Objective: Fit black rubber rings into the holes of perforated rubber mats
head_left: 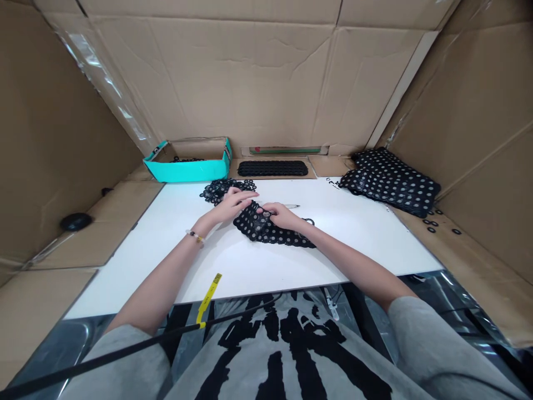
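A dark sheet of joined black rings [277, 236], its gaps showing pale like dots, lies on the white tabletop in front of me. My right hand [283, 215] grips its upper edge, with the thumb and fingers closed on it. At the sheet's upper left corner is my left hand [234, 206], its fingers stretched out to the right over the edge. Beneath and behind the left fingers sits a heap of loose black rings [214, 191], partly covered by that hand. A slim pointed tool [292, 206] lies just behind my right hand, mostly hidden.
A teal box [187, 170] with black pieces inside stands at the back left. Behind the sheet, a black ring strip [272, 168] rests on cardboard. A larger ring sheet [391, 180] is at the right, near loose rings [431, 223]. Cardboard walls [216, 78] enclose the table.
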Motion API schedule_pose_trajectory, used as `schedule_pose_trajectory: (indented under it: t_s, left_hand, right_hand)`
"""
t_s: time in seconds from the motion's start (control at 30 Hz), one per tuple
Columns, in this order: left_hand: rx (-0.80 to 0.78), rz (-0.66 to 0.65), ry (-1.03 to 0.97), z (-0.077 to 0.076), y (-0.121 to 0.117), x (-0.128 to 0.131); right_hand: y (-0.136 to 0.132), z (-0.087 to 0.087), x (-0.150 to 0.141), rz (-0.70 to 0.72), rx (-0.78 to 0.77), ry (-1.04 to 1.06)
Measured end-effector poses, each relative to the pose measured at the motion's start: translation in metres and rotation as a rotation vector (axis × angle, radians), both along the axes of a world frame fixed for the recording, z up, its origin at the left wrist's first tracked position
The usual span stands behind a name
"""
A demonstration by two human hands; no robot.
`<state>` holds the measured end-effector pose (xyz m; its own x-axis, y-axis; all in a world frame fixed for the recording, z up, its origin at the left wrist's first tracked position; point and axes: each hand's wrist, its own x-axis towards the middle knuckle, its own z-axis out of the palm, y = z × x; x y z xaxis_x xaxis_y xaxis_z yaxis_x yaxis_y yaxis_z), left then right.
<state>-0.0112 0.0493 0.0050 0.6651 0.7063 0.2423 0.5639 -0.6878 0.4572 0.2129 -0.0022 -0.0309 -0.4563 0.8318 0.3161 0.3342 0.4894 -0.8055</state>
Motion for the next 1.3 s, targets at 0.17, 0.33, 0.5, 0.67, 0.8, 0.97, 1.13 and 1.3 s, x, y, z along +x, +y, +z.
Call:
schedule_pose_trajectory:
  t_s: [0.17, 0.33, 0.5, 0.67, 0.8, 0.97, 1.13, 1.3]
  left_hand:
    - [-0.247, -0.064, 0.006, -0.001, 0.000, -0.002]
    - [-0.488, -0.123, 0.004, 0.008, 0.007, -0.014]
    - [-0.505, -0.099, 0.027, 0.016, 0.002, -0.014]
    - [-0.466, -0.118, 0.073, 0.014, -0.008, -0.001]
    - [-0.429, -0.140, 0.066, 0.008, -0.009, 0.007]
    - [-0.389, -0.179, 0.097, 0.013, -0.009, 0.004]
    - [-0.065, -0.048, 0.100, 0.020, -0.017, 0.004]
    - [0.020, -0.028, 0.190, 0.016, -0.026, 0.013]
  right_hand:
    - [0.003, 0.007, 0.009, 0.065, -0.125, -0.046]
    - [0.005, 0.026, 0.026, 0.154, -0.356, -0.125]
    - [0.004, 0.046, 0.043, 0.192, -0.398, -0.253]
    - [0.002, 0.051, 0.054, 0.218, -0.285, -0.370]
    - [-0.003, 0.043, 0.042, 0.010, -0.203, -0.345]
    - [-0.011, 0.019, 0.008, -0.042, -0.071, -0.225]
    - [-0.013, 0.008, -0.003, -0.032, -0.056, -0.123]
    - [-0.012, 0.004, -0.003, 0.041, -0.087, -0.027]
